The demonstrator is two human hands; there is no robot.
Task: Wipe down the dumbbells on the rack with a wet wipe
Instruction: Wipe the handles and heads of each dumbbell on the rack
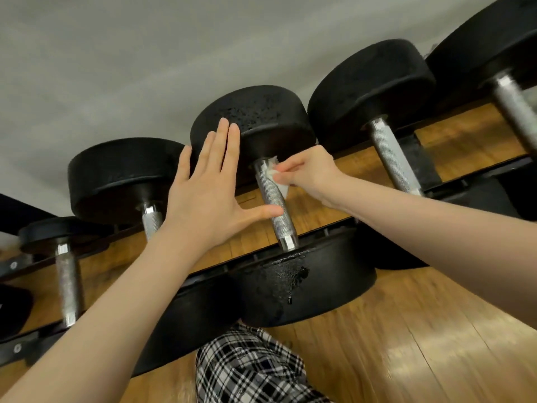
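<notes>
Wood floor [406, 344]; right hand [308, 173] pinches wipe [276, 177] against handle [273, 205].

I note a plain pale grey wall [145, 53] behind; glossy honey-brown wooden plank floor [406, 344] below, catching light.

Black dumbbell heads [252, 117] block the far side beyond the fingers [223, 141]. Between neighbouring steel handles [392, 155], open gaps show wooden floor [406, 344]. The rack rail [203, 277] closes the near side.
</notes>
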